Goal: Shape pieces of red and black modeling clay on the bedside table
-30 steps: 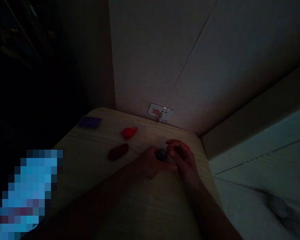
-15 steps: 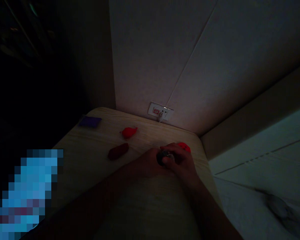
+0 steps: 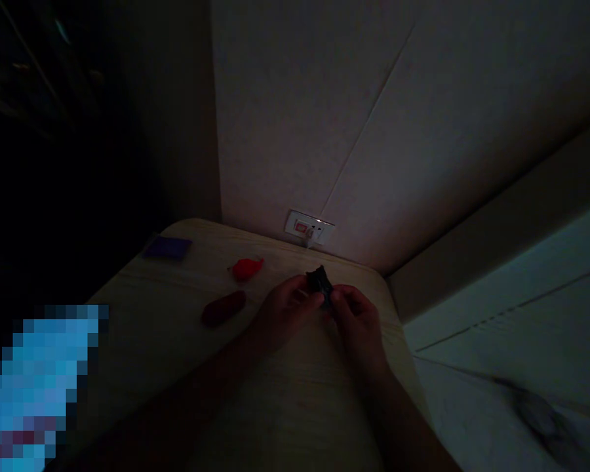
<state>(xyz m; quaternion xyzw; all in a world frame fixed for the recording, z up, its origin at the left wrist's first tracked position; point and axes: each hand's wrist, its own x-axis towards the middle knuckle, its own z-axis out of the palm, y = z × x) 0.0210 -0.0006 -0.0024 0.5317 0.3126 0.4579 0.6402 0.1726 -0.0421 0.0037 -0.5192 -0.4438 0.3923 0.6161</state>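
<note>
Both hands meet over the table, pinching a small black crumpled piece (image 3: 318,278) between their fingertips. Its material is hard to make out in the dim light. My left hand (image 3: 285,311) has thumb and fingers closed on its left side, while my right hand (image 3: 358,321) grips the lower right end. Left of my left hand lies a dark red oblong piece (image 3: 223,308). Behind that rests a bright red lump (image 3: 246,269) with thin pointed ends. A flat purple packet (image 3: 168,248), seemingly in clear wrap, is at the table's far left edge.
The wooden table (image 3: 270,419) has rounded corners and stands against the wall. Just above its back edge is a wall socket (image 3: 309,227) with a plug in it. A pale ledge (image 3: 501,262) runs along the right. At lower left glows a blurred blue screen (image 3: 44,387).
My hands have turned and drawn slightly apart, so the black piece now sticks up between the fingertips. The red round thing beside my right hand no longer shows. The view has shifted slightly.
</note>
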